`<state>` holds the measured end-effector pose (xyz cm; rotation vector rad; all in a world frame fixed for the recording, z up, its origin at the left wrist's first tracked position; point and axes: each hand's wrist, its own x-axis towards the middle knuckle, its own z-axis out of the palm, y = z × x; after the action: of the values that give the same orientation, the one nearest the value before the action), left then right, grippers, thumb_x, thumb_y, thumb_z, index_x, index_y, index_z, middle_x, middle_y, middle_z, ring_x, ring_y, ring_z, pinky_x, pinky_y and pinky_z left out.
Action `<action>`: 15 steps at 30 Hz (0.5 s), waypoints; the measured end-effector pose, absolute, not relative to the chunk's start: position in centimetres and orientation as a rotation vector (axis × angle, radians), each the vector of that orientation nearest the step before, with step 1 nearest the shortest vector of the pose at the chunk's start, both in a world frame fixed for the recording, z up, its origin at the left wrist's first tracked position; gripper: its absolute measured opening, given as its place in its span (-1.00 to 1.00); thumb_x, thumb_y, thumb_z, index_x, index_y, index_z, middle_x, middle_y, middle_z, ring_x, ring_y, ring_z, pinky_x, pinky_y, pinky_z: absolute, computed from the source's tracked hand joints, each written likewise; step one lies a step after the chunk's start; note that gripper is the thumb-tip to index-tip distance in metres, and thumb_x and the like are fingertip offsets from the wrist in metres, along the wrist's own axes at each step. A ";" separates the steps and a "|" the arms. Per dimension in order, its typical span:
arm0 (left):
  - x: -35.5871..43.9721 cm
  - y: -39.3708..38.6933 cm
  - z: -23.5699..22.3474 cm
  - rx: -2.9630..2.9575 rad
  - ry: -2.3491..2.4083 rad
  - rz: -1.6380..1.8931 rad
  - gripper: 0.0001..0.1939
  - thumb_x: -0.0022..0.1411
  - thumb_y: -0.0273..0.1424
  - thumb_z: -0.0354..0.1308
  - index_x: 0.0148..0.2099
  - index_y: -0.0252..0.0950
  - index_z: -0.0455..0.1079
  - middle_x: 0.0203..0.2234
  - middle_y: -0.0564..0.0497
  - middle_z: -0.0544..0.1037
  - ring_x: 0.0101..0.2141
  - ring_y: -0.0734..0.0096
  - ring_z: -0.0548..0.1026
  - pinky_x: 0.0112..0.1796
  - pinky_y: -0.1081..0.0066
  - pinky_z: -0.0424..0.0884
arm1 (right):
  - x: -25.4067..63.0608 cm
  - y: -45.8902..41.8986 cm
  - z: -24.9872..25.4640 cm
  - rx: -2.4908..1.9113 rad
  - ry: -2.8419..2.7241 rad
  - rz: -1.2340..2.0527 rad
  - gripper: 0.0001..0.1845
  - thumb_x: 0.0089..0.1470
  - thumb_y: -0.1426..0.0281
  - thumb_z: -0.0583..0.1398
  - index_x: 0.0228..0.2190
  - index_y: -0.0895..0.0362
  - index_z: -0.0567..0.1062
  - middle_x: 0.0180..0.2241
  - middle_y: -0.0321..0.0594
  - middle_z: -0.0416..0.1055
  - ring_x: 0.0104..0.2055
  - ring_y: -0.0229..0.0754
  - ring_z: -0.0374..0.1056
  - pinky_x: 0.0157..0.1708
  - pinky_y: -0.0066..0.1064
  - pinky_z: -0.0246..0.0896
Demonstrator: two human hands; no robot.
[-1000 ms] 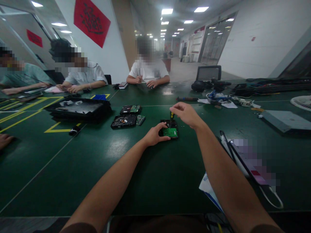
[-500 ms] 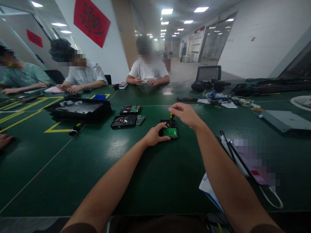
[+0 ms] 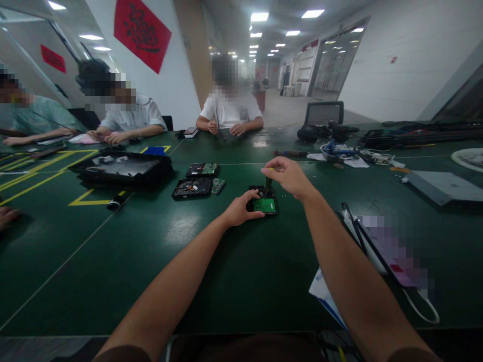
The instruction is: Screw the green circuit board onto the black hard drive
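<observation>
A hard drive (image 3: pixel 272 195) lies on the green table in front of me, its green circuit board (image 3: pixel 264 205) facing up. My left hand (image 3: pixel 241 208) grips the drive from its left side, thumb along the near edge and fingers over the far left corner. Above the drive, my right hand (image 3: pixel 289 176) is closed round the handle of a small screwdriver (image 3: pixel 268 182), held upright. The screwdriver's shaft points down at the board; its tip is too small to make out. Tiny loose bits, perhaps screws, lie right of the drive.
Two more hard drives (image 3: pixel 192 188) and a loose circuit board (image 3: pixel 218 186) sit to the left. Beyond them is a black tray (image 3: pixel 124 168). A pink-purple package (image 3: pixel 392 256) and a grey metal case (image 3: pixel 445 187) lie at right. Several people sit across the table.
My right hand has risen slightly and its fingers have shifted on the screwdriver's handle. My left hand and the hard drive have stayed in place.
</observation>
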<state>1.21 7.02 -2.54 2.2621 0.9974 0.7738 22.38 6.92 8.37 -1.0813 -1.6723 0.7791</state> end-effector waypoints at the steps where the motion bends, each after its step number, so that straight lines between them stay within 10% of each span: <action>1: 1.2 7.0 -2.6 2.260 0.998 0.774 -0.34 0.03 -0.12 0.42 0.14 -0.16 0.35 0.27 -0.12 0.34 0.26 0.01 0.32 0.25 0.03 0.25 | 22.4 6.9 8.3 -1.084 -1.680 0.762 -0.69 0.01 0.12 0.36 -0.32 0.08 0.51 -0.30 -0.18 0.54 -0.27 -0.13 0.44 -0.20 -0.24 0.33; 15: 1.1 7.0 -2.7 2.239 0.983 0.782 -0.34 0.02 -0.10 0.42 0.13 -0.15 0.35 0.31 -0.10 0.30 0.31 0.05 0.26 0.29 0.06 0.19 | 20.6 8.2 5.8 -0.871 -1.376 1.129 -0.72 0.19 0.12 0.21 -0.31 0.07 0.36 -0.20 -0.16 0.53 -0.23 -0.19 0.50 -0.17 -0.28 0.38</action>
<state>1.13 7.04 -2.70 2.2394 0.9830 0.7816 20.59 8.22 5.83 -0.8705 -1.3755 1.1286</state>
